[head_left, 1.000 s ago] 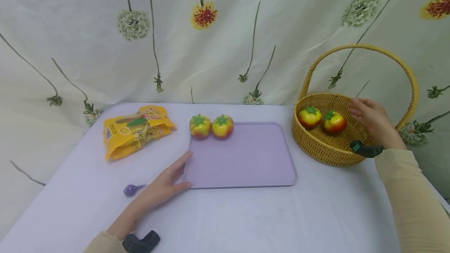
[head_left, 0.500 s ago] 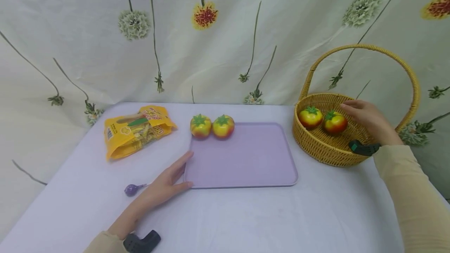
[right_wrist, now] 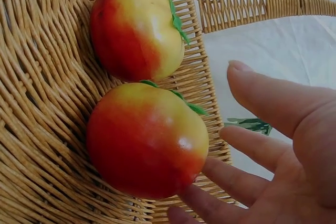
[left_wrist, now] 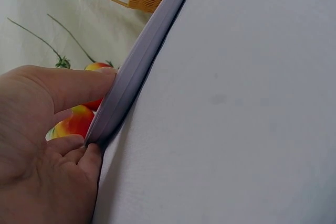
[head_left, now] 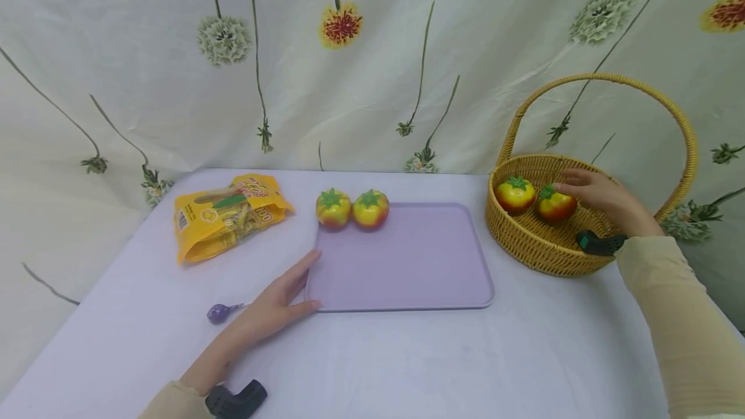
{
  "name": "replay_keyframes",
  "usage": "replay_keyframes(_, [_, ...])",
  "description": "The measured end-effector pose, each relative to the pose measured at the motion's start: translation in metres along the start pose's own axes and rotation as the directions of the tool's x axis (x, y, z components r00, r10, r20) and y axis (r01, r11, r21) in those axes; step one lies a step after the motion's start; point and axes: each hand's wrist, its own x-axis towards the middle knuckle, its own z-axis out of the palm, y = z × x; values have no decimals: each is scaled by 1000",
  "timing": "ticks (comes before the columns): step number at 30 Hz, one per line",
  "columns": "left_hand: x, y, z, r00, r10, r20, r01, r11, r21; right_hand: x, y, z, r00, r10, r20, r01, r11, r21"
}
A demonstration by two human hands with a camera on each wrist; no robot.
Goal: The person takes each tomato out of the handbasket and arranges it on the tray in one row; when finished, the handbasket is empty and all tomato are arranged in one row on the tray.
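Note:
My left hand [head_left: 273, 302] lies at the left side of a purple tray [head_left: 407, 264], its fingers spread and its thumb touching the near corner. Close up in the left wrist view, the thumb and fingertips meet the tray rim [left_wrist: 134, 64]. My right hand [head_left: 602, 198] reaches into a wicker basket [head_left: 535, 256] with a tall handle. Two glossy red-and-yellow, tomato-like fruits with green leafy tops sit there. Spread fingers of that hand come up against the nearer fruit [right_wrist: 147, 142], with the thumb held apart. The other fruit [right_wrist: 136, 30] lies beside it.
Two similar fruits, a left one [head_left: 334, 209] and a right one [head_left: 370, 209], stand at the tray's far left corner. A yellow packet [head_left: 229, 217] lies at the back left. A purple-wrapped lollipop [head_left: 218, 313] is near the left wrist. Flowered cloth [head_left: 372, 83] hangs behind.
My right hand has moved left inside the basket, and its fingers now overlap the right-hand fruit. My left hand stays at the tray.

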Motion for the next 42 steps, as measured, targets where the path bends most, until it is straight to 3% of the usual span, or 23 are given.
replay_keyframes(12, [1,0,1,1000,-5,1,5,1000,4,11,4,2,994,23,103,-27,999,43])
replay_keyframes(25, [0,2,-1,1000,-14,-1,14,1000,6,15,10,3,991,89,96,-96,993,68])
replay_keyframes(35, [0,2,0,1000,-13,1,13,1000,2,16,19,3,988,15,155,-22,999,43])
replay_keyframes(42, [-1,2,0,1000,-20,0,20,1000,9,14,23,1,981,4,196,-14,999,47])
